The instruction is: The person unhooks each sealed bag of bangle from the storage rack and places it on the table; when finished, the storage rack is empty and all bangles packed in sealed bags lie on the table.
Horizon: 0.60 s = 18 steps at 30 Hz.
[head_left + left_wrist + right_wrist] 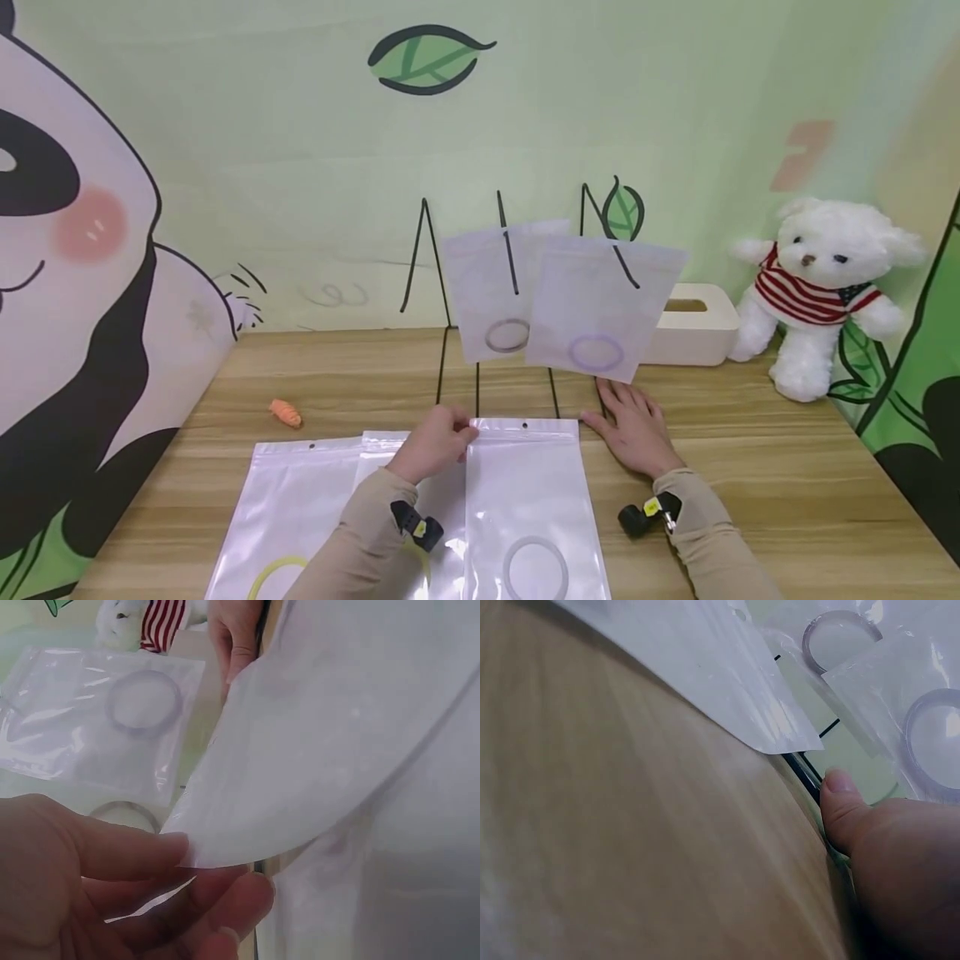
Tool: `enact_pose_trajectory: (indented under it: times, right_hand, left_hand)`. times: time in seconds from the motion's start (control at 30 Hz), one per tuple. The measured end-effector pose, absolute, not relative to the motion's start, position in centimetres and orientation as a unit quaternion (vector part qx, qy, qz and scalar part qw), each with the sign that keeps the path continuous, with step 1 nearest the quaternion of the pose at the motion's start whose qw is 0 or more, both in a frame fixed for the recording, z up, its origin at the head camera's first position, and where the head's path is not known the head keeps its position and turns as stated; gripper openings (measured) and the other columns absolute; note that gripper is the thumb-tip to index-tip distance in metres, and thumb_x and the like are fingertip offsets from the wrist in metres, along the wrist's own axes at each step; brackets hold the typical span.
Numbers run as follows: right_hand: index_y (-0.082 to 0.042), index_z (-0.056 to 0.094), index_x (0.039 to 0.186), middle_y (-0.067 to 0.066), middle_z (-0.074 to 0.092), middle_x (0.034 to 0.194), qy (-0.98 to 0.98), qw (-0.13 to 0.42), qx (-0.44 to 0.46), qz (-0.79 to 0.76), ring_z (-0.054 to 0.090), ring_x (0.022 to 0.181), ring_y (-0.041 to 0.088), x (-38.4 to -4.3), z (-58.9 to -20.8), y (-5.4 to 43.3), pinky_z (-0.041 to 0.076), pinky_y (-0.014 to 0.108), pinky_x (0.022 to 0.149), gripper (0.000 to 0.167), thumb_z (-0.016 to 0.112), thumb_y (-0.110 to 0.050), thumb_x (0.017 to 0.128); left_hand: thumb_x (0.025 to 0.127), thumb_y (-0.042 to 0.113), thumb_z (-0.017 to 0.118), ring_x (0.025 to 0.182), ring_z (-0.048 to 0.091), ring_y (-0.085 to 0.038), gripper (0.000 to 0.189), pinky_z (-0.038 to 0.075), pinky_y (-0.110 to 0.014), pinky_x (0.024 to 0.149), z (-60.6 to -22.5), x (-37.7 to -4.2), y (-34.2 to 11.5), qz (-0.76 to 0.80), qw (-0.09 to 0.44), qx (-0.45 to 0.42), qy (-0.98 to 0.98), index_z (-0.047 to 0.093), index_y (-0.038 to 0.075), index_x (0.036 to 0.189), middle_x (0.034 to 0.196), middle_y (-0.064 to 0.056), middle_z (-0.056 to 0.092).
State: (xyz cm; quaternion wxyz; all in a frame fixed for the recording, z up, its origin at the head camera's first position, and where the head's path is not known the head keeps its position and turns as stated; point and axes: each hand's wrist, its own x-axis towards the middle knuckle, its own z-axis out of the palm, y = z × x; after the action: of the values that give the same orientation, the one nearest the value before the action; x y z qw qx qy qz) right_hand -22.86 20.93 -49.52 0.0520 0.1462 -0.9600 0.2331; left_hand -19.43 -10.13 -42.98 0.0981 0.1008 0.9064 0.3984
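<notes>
My left hand [431, 446] pinches the upper left corner of a white zip bag [525, 500] between thumb and fingers; in the left wrist view that corner curves up. Through the bag's front shows a pale ring [507, 568]. My right hand [633, 429] rests beside the bag's upper right corner, fingers spread and extended, near a rod of the black wire rack [442, 367]. Its thumb [844, 802] lies close by the dark rod. Two translucent bags hang on the rack: one [487, 283] with a brownish ring, another [592, 300] with a lilac ring.
Left of the pinched bag, more white bags [300, 492] overlap, with a yellow ring [262, 573] showing. Behind them lies a small orange ridged object [286, 413]. A cream tissue box [697, 346] and a white teddy bear [813, 267] stand at the back right.
</notes>
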Motion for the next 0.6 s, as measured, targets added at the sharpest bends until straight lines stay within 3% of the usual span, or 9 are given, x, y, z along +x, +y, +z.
enact_pose_trajectory:
  times: [0.1,0.27,0.37,0.5,0.6]
  right_hand:
    - [-0.003,0.026,0.152,0.018,0.02,0.158,-0.961,0.05,0.146,0.23,0.019,0.143,0.039,-22.9,-49.5,20.9,0.012,0.061,0.111,0.071,0.045,-0.048,0.1]
    - [-0.003,0.026,0.152,0.018,0.02,0.158,-0.961,0.05,0.148,0.228,0.019,0.143,0.04,-22.9,-49.5,20.9,0.012,0.061,0.11,0.072,0.044,-0.049,0.1]
    - [-0.003,0.025,0.152,0.018,0.02,0.158,-0.96,0.05,0.149,0.23,0.019,0.143,0.04,-22.9,-49.5,21.0,0.012,0.061,0.11,0.071,0.044,-0.048,0.101]
    - [-0.002,0.025,0.152,0.018,0.02,0.158,-0.96,0.05,0.15,0.229,0.02,0.142,0.04,-22.9,-49.5,21.0,0.012,0.061,0.111,0.071,0.044,-0.048,0.101]
    - [-0.002,0.026,0.152,0.018,0.021,0.158,-0.96,0.053,0.15,0.23,0.02,0.142,0.04,-22.8,-49.5,21.0,0.012,0.06,0.111,0.071,0.045,-0.048,0.1]
  left_hand:
    - [0.089,0.009,0.066,0.063,0.057,-0.016,0.01,0.047,-0.03,0.056,-43.4,-19.6,-10.1,0.353,0.063,0.095,0.928,0.064,0.0,0.091,0.073,-0.006,0.062]
    - [0.083,0.014,0.076,0.089,0.06,-0.028,0.05,0.053,-0.042,0.077,-43.9,-20.2,-10.6,0.299,-0.065,0.084,0.948,0.055,-0.006,0.123,0.104,-0.018,0.06]
    - [0.083,0.016,0.078,0.109,0.052,-0.039,0.063,0.047,-0.049,0.094,-44.3,-20.9,-11.1,0.295,-0.112,0.079,0.945,0.047,-0.011,0.131,0.121,-0.027,0.05]
    - [0.086,0.023,0.074,0.133,0.034,-0.045,0.075,0.029,-0.053,0.111,-45.0,-21.6,-11.9,0.291,-0.078,0.068,0.951,0.037,-0.012,0.14,0.143,-0.032,0.035]
    - [0.091,0.028,0.069,0.141,0.021,-0.044,0.079,0.02,-0.053,0.115,-45.6,-22.0,-12.3,0.296,-0.033,0.068,0.952,0.028,-0.012,0.146,0.153,-0.031,0.022]
